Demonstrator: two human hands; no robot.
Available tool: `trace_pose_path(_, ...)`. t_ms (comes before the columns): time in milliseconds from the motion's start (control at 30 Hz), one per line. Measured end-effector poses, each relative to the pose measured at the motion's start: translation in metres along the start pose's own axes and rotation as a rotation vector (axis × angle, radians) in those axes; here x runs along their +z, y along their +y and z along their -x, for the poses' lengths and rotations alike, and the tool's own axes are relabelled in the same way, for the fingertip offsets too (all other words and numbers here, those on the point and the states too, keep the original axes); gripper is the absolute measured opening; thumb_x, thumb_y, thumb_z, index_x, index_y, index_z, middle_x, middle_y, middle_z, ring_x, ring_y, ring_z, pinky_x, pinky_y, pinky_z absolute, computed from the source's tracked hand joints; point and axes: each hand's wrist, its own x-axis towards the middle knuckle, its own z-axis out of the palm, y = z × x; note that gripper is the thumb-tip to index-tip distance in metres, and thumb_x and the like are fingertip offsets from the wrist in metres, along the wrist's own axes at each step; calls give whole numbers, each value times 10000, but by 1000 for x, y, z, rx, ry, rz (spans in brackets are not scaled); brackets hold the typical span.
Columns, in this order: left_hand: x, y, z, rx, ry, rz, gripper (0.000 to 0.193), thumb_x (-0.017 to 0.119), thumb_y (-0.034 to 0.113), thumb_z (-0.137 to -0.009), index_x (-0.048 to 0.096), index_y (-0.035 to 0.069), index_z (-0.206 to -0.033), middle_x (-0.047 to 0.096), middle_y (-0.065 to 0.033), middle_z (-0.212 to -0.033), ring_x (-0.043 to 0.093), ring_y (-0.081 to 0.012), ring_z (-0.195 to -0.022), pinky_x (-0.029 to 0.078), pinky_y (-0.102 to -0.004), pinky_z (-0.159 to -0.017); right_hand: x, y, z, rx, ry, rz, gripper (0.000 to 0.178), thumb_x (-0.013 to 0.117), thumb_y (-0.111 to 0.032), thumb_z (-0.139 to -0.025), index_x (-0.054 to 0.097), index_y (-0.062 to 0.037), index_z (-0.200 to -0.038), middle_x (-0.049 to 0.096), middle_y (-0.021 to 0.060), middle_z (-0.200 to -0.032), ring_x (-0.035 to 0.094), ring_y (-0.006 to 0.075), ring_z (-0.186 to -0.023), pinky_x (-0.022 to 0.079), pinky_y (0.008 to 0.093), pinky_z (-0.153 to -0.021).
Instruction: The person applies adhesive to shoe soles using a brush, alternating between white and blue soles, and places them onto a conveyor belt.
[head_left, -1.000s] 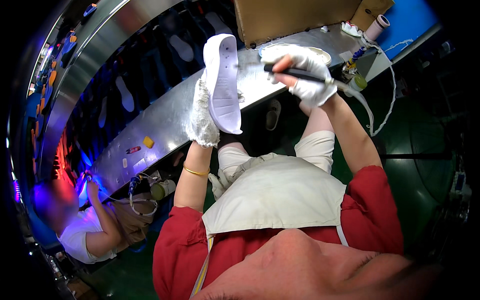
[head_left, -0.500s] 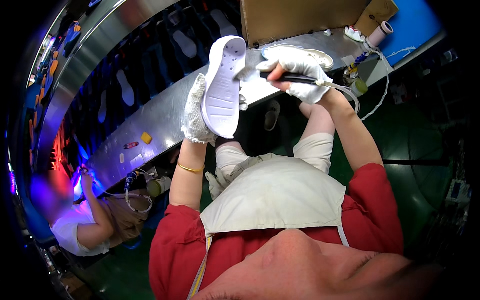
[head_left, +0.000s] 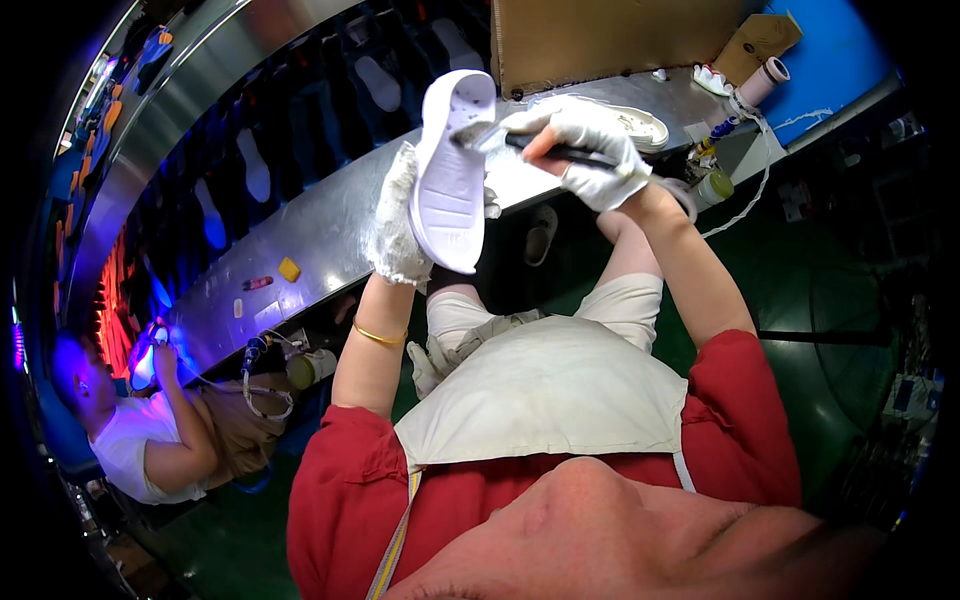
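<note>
My left hand (head_left: 397, 232), in a white knit glove, grips a pale white shoe sole (head_left: 447, 205) by its edges. The sole stands nearly upright above the bench edge, its hollow inner side toward me, with small holes at its far end. In my right hand (head_left: 592, 135), also gloved but with bare fingertips, is a brush (head_left: 572, 154) with a black handle and a pale tube trailing behind. Its bristles touch the inside of the sole near the holes. Behind the right hand, a white shoe (head_left: 643, 128) lies on the bench.
The metal bench (head_left: 290, 235) carries a yellow block (head_left: 289, 269) and a small red item (head_left: 258, 283). A cardboard box (head_left: 600, 45) stands behind. Soles (head_left: 253, 165) lie on the dark rack beyond. At the left, a co-worker (head_left: 150, 440) handles a lit shoe. A pink roll (head_left: 764, 80) stands right.
My right hand has moved left, carrying the brush from the sole's right edge farther onto its inner face. The left hand still holds the sole in nearly the same place.
</note>
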Motion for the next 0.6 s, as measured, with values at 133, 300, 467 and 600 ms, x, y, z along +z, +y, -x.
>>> trace_pose_path(133, -12, 0, -5, 82, 73, 34, 445, 410, 364, -935, 468, 7, -1194, 595, -184, -1042, 635, -315, -832, 569, -453, -676, -1, -2, 17, 60, -236, -85, 201, 594, 130, -630, 601, -36, -744, 618, 108, -978, 596, 229, -859, 479, 307, -752)
trace_pose_path(300, -9, -2, -6, 155, 180, -51, 362, 427, 288, -941, 484, 17, -1174, 596, -163, -1047, 638, -266, -835, 575, -421, -686, 1, -2, 8, 92, -106, -133, 206, 605, 129, -628, 622, -42, -740, 634, 93, -928, 604, 219, -821, 485, 309, -717)
trace_pose_path(467, -2, 7, -3, 94, 123, 30, 481, 422, 409, -914, 479, 15, -1184, 594, -165, -1051, 632, -302, -832, 562, -472, -689, 20, -5, 4, 39, -182, -41, 192, 617, 113, -625, 593, -49, -726, 615, 93, -938, 580, 247, -847, 460, 296, -750)
trace_pose_path(600, -20, 13, 0, 47, 146, 126, 559, 390, 477, -904, 467, 22, -1219, 595, -189, -1067, 624, -360, -892, 551, -505, -694, -3, -6, 13, 84, -214, -133, 208, 563, 121, -625, 613, -42, -745, 634, 102, -978, 591, 190, -823, 479, 301, -728)
